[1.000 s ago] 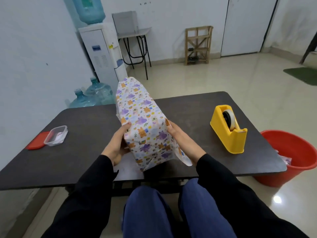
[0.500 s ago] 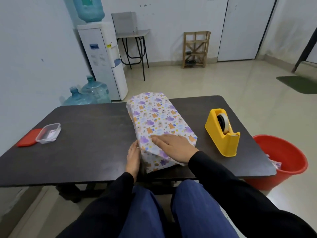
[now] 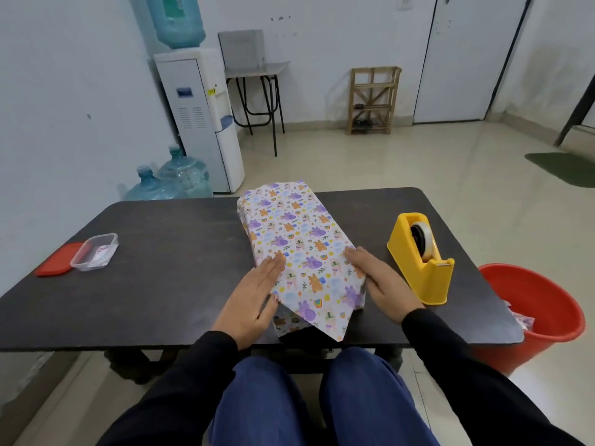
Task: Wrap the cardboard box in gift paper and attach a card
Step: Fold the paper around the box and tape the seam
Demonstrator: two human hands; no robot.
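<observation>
The box wrapped in animal-print gift paper (image 3: 291,239) lies flat on the dark table (image 3: 167,252), its long side running away from me. At its near end a pointed paper flap (image 3: 325,312) hangs over the table's front edge. My left hand (image 3: 254,300) lies flat with straight fingers against the box's near left edge. My right hand (image 3: 383,284) presses flat against the near right edge. A yellow tape dispenser (image 3: 421,259) stands just right of the box.
A clear plastic container (image 3: 95,251) holding small papers sits at the table's left beside its red lid (image 3: 54,263). A red bucket (image 3: 544,317) stands on the floor to the right. A water dispenser (image 3: 199,120) and spare bottles stand behind the table.
The box went from tilted upright in both hands to flat on the table. My right hand slid off the top to the right edge; my left hand moved up onto the left edge.
</observation>
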